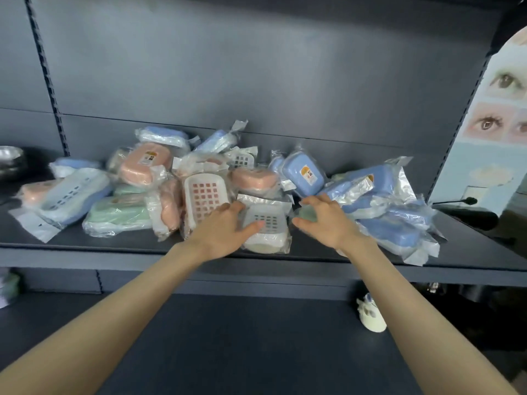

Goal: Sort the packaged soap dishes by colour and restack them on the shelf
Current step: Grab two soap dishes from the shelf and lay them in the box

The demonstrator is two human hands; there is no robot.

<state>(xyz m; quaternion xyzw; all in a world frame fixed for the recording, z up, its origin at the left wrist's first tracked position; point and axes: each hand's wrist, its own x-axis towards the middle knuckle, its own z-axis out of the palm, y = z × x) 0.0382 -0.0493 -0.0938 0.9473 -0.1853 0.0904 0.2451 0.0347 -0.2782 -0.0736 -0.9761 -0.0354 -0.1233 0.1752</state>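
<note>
Dark grey back panel (256, 67), slotted upright (45, 81) at left, eye poster (502, 109) at right.
</note>
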